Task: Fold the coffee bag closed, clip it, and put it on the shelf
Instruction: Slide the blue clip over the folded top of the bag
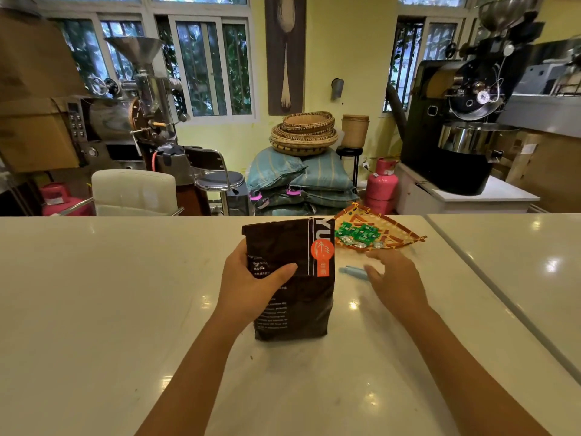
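Note:
A dark brown coffee bag [292, 247] with an orange label stands upright on the white counter [110, 294], its top folded flat. My left hand [251, 284] grips the bag's left side, thumb across the front. A light blue clip [352, 272] lies on the counter just right of the bag. My right hand [396, 281] hovers over the clip's right end with fingers spread, holding nothing; whether it touches the clip I cannot tell. No shelf is clearly visible.
A woven fan-shaped tray [393, 228] with green wrapped sweets sits behind the clip. A seam separates a second counter [518, 262] to the right. Beyond the counter are chairs, sacks with baskets, pink gas cylinders and coffee roasters.

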